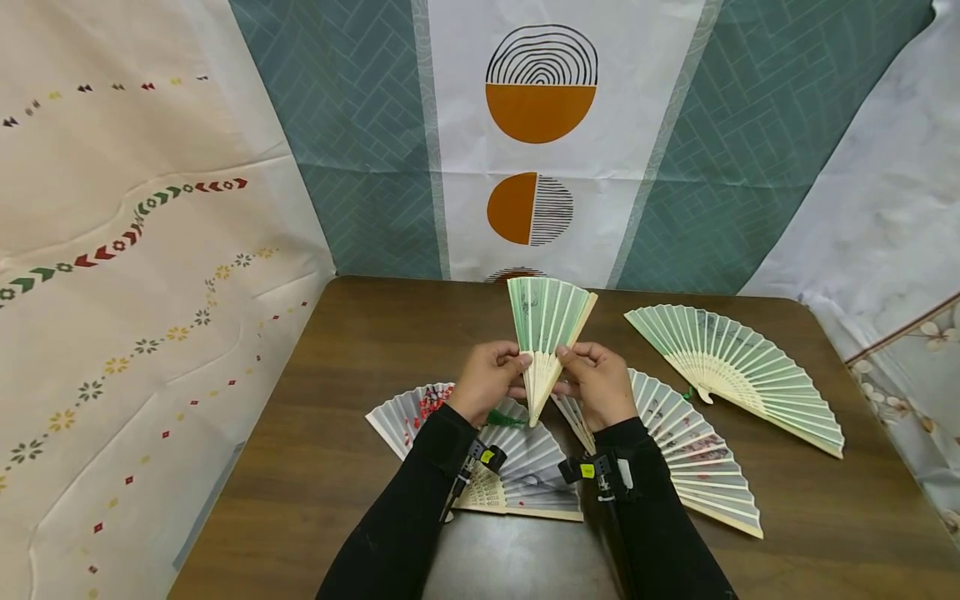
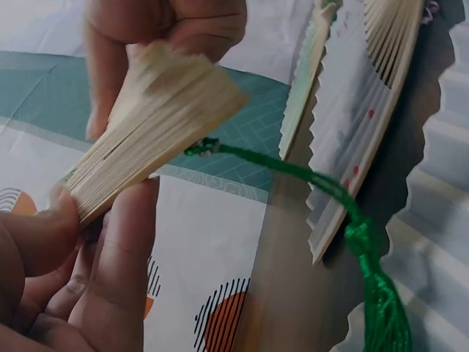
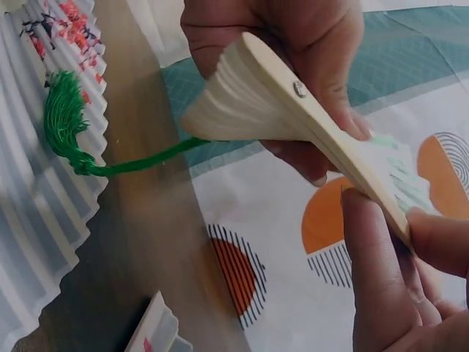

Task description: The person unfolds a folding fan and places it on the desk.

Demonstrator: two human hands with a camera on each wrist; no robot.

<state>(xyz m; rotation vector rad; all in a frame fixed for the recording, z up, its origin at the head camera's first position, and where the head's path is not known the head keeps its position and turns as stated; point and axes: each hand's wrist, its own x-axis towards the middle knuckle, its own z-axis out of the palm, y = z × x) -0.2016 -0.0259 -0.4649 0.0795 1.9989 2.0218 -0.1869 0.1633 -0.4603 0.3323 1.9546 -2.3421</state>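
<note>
A pale green folding fan (image 1: 549, 317) with cream ribs is held up over the table, partly spread. My left hand (image 1: 489, 379) pinches its left side between thumb and fingers. On the other side, my right hand (image 1: 600, 385) grips the outer rib (image 3: 344, 147) the same way. The narrow rib ends and metal pivot (image 3: 299, 89) show in the right wrist view. From that end hangs a green cord with a tassel (image 2: 381, 308). Below the hands lies a spread white fan (image 1: 536, 458) with red blossoms, partly hidden by my left arm.
Another white fan (image 1: 701, 450) lies spread beside my right forearm. A spread green fan (image 1: 757, 375) rests at the right of the brown wooden table (image 1: 300, 467). Patterned cloths (image 1: 360, 125) hang behind and along the sides.
</note>
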